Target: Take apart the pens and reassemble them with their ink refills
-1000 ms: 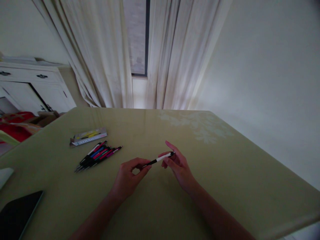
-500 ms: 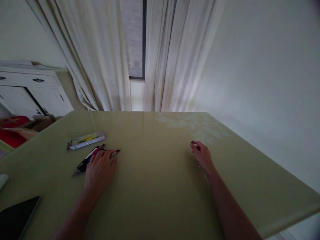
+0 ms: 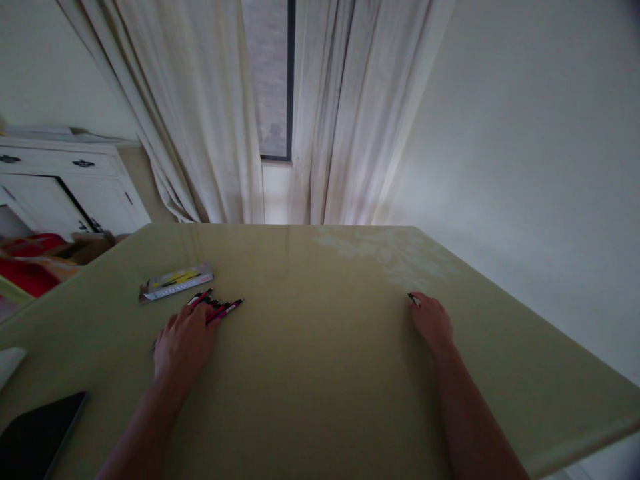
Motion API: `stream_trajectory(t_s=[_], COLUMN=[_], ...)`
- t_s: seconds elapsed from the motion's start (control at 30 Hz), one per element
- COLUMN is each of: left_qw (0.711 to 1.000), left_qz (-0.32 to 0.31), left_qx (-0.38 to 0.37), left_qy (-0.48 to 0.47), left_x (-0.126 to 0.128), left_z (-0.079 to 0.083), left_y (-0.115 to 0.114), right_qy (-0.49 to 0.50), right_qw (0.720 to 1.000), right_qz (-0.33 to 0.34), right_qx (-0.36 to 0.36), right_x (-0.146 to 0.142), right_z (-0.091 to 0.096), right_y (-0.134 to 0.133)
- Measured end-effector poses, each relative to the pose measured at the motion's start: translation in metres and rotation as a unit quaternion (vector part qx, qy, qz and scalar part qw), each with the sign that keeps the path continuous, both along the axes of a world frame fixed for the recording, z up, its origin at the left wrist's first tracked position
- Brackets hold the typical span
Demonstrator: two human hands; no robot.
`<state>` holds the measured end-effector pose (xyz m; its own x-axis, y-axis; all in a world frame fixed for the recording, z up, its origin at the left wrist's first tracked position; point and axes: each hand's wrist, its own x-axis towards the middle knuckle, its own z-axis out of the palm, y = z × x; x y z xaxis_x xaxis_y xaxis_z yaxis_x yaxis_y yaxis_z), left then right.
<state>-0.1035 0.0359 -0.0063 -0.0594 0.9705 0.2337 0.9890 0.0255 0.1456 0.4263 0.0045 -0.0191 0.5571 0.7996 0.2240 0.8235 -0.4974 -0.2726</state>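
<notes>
Left hand [image 3: 183, 347] palm-down on pen pile [image 3: 223, 308], just below box [image 3: 176, 280]. Fingers cover pile's near half; grip hidden, cannot tell if anything pinched. Pile's red and pink ends poke out right of fingers, below box's right end. Right hand [image 3: 433, 323] far right of box, low on table [image 3: 320, 373], fingers curled closed over pen [image 3: 413, 299]; only dark tip shows past fingertips. Phone [image 3: 35, 433] well below-left of box, at table edge.

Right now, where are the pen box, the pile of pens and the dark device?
pen box [image 3: 176, 281]: head view, middle of its top face.
pile of pens [image 3: 225, 307]: head view, ends poking past the left hand [image 3: 183, 347].
dark device [image 3: 37, 433]: head view, middle of its screen.
</notes>
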Motion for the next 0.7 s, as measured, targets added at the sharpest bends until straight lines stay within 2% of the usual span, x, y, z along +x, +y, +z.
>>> stream_trajectory(t_s=[0.2, 0.27, 0.33, 0.4, 0.47, 0.53, 0.6, 0.7], left_qw=[0.999, 0.999, 0.999, 0.998, 0.991, 0.965, 0.933, 0.906], left_qz=[-0.015, -0.02, -0.038, -0.067, -0.115, -0.224, -0.312, -0.354], left_qx=[-0.047, -0.046, -0.029, -0.011, -0.009, -0.029, -0.018, 0.01], left_qy=[0.004, 0.013, 0.012, -0.013, -0.07, -0.135, -0.179, -0.233], left_x=[0.003, 0.006, 0.016, 0.034, 0.058, 0.084, 0.103, 0.112], left_z=[0.004, 0.004, 0.003, 0.003, 0.005, 0.006, 0.007, 0.003], left_y=[0.002, 0.002, 0.001, -0.003, -0.012, -0.024, -0.037, -0.047], right_qy=[-0.023, -0.024, 0.016, 0.128, 0.267, 0.356, 0.402, 0.42], right_qw=[1.0, 0.998, 0.987, 0.959, 0.908, 0.848, 0.803, 0.77], right_qz=[0.002, 0.032, 0.094, 0.185, 0.292, 0.381, 0.438, 0.48], right_qx=[0.005, 0.054, 0.129, 0.169, 0.136, 0.088, 0.045, -0.007], right_x=[-0.002, -0.012, -0.035, -0.069, -0.111, -0.151, -0.179, -0.196], right_z=[0.003, 0.007, 0.011, 0.013, 0.015, 0.017, 0.02, 0.022], right_y=[0.001, 0.007, 0.011, 0.013, 0.008, -0.001, -0.011, -0.022])
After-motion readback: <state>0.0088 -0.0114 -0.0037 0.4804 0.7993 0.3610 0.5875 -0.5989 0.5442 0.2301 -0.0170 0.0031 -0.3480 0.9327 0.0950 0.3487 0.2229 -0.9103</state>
